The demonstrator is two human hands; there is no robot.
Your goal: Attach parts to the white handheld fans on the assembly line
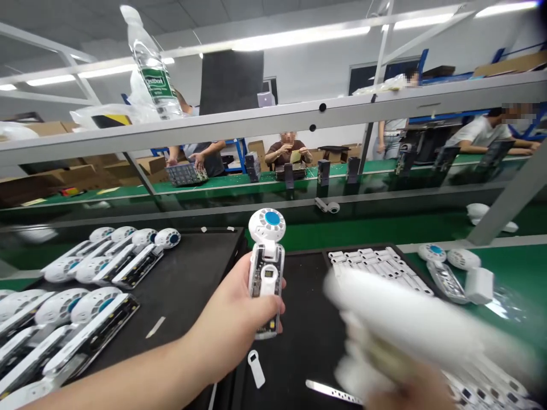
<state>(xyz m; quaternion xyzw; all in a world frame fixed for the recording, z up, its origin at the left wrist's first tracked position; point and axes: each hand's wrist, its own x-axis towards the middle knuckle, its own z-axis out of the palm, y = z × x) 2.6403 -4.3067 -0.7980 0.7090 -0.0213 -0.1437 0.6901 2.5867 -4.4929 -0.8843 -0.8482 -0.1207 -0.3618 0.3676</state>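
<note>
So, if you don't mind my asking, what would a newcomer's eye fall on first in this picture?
Most likely the white device with a blue round head, held upright in the left hand at centre. At lower right a blurred white part fills the right hand, and rows of white units lie on a black mat at left.

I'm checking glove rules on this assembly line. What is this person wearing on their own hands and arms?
The left hand and left forearm are bare, with no glove, sleeve or watch showing. The right hand is too motion-blurred to tell what it wears.
</note>
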